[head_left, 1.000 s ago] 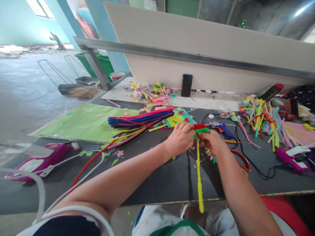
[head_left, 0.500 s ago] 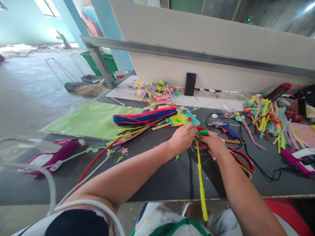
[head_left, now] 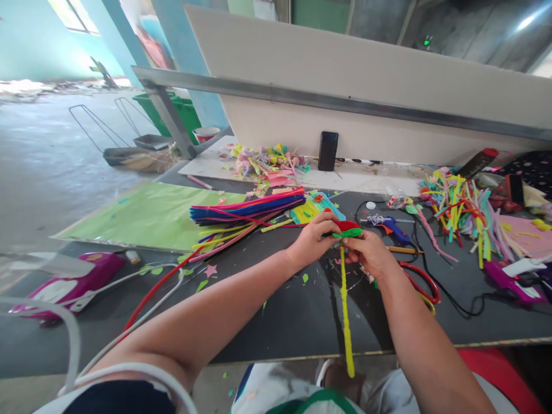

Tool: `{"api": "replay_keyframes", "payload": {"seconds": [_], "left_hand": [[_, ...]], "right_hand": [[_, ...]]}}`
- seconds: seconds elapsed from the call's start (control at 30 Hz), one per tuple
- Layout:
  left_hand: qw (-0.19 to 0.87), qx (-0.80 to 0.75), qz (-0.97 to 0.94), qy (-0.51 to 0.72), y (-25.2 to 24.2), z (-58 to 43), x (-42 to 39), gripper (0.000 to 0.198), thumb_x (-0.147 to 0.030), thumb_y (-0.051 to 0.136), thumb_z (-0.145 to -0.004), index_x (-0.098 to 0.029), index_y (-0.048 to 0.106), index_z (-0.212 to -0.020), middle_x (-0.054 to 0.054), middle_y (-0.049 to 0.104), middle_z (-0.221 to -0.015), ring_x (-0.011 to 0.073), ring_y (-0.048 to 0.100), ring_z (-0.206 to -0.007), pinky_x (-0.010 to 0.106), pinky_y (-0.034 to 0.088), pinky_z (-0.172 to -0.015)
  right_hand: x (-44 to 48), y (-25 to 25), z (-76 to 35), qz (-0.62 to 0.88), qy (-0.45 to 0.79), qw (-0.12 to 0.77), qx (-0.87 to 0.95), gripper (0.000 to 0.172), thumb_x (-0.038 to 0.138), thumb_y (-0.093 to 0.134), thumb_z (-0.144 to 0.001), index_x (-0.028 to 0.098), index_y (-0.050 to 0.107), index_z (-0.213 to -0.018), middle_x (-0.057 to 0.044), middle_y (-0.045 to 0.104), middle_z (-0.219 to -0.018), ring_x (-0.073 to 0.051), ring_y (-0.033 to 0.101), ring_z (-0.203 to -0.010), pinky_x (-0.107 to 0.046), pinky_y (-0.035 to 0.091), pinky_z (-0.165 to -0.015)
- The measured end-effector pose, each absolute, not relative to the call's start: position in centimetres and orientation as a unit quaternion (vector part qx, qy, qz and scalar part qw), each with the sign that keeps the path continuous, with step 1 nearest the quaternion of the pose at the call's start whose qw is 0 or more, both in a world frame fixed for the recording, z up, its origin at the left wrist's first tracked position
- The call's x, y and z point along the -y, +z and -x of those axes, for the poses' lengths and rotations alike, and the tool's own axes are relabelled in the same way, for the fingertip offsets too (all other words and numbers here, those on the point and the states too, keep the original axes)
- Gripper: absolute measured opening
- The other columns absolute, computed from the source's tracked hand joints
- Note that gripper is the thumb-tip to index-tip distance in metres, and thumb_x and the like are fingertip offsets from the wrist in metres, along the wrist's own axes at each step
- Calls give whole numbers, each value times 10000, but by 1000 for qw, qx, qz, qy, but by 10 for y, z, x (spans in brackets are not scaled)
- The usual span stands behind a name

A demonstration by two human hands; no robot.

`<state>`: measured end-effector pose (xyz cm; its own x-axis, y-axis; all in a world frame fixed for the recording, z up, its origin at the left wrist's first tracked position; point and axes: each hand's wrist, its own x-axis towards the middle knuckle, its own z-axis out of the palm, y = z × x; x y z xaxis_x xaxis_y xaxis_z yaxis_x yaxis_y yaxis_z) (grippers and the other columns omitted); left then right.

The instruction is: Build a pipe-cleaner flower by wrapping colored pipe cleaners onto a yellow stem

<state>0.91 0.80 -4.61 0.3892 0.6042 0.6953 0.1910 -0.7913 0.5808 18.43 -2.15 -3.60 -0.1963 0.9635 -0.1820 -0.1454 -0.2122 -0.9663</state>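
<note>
Between my two hands is a pipe-cleaner flower [head_left: 348, 225] with a red top, green leaf-like loops under it and a long yellow stem [head_left: 346, 313] hanging down past the table's front edge. My left hand [head_left: 314, 240] pinches its green part from the left. From the right, my right hand [head_left: 366, 250] closes on the same green part near the top of the stem. The fingertips partly hide where the stem joins. Just beyond my left hand lies a yellow and light-blue pipe-cleaner piece [head_left: 308, 211] with red bits on it.
A bundle of blue, red and pink pipe cleaners [head_left: 248, 208] lies to the left, near a green sheet [head_left: 142, 215]. On the right are a blue glue gun [head_left: 397, 229], red-handled scissors [head_left: 425, 279] and a heap of pipe cleaners [head_left: 457, 201]. A phone [head_left: 328, 151] stands at the back.
The flower has turned so that more of its red top and the green loops show between my hands. My left hand has shifted slightly left. The whole view has moved a little.
</note>
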Motion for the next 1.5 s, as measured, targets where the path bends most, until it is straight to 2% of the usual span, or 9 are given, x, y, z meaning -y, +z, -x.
{"api": "replay_keyframes", "payload": {"seconds": [0.2,0.3,0.4,0.57,0.77,0.87,1.07,1.27,1.5], "left_hand": [[228,-239,-785,524,-47,-8,-12,33,-129,625,-793,-160,633,-792,95,595,-1041,174,584,-996,321,463,-897],[228,-237,-789,519,-48,-7,-13,57,-107,614,-795,-159,638,-804,101,598,-1051,179,583,-1009,327,458,-905],[218,-233,-795,515,-50,-7,-12,72,-96,610,-795,-160,641,-810,98,601,-1056,176,580,-1018,322,453,-909],[210,-235,-801,508,-51,-6,-13,69,-102,607,-797,-160,643,-803,93,608,-1037,170,586,-1002,308,458,-892],[218,-241,-803,499,-51,-5,-16,70,-99,607,-790,-160,642,-794,93,602,-1028,166,588,-996,303,458,-897],[228,-246,-802,494,-50,-5,-15,72,-99,601,-788,-157,644,-791,99,604,-1026,172,590,-996,314,459,-900],[262,-252,-788,498,-49,-8,-12,57,-115,609,-785,-157,643,-767,105,613,-1014,177,597,-987,322,460,-900],[314,-264,-759,505,-49,-10,-10,60,-97,632,-747,-155,642,-754,95,630,-1002,180,599,-985,320,449,-907],[351,-278,-738,504,-49,-12,-10,52,-108,644,-726,-156,646,-745,84,645,-993,180,602,-979,319,448,-909]], "right_hand": [[22,-30,-198,434,670,397,452,323,446,722,-710,156,655,-834,-34,693,-751,-137,623,-486,-309,555,-532],[22,-28,-202,436,675,383,456,356,487,674,-752,147,659,-854,-80,712,-835,-157,652,-526,-315,564,-548],[21,-29,-203,461,651,382,466,327,453,693,-739,156,660,-870,-66,705,-858,-142,646,-537,-299,565,-553],[18,-30,-206,501,599,377,499,246,361,734,-694,159,665,-815,-22,676,-749,-109,606,-520,-268,552,-549],[16,-31,-208,500,574,392,516,306,440,717,-705,141,676,-752,-24,657,-681,-84,539,-459,-246,518,-501],[16,-33,-207,485,588,403,507,287,418,739,-685,142,676,-732,-7,640,-651,-70,498,-430,-254,514,-492],[16,-37,-206,488,608,359,513,310,327,799,-597,149,694,-828,-11,662,-679,-84,533,-479,-245,499,-514],[15,-43,-204,493,572,376,537,302,265,819,-540,180,693,-801,4,661,-758,-137,595,-657,-271,519,-591],[15,-41,-200,467,558,406,553,336,300,827,-538,171,713,-827,11,657,-688,-114,551,-566,-248,460,-539]]}}
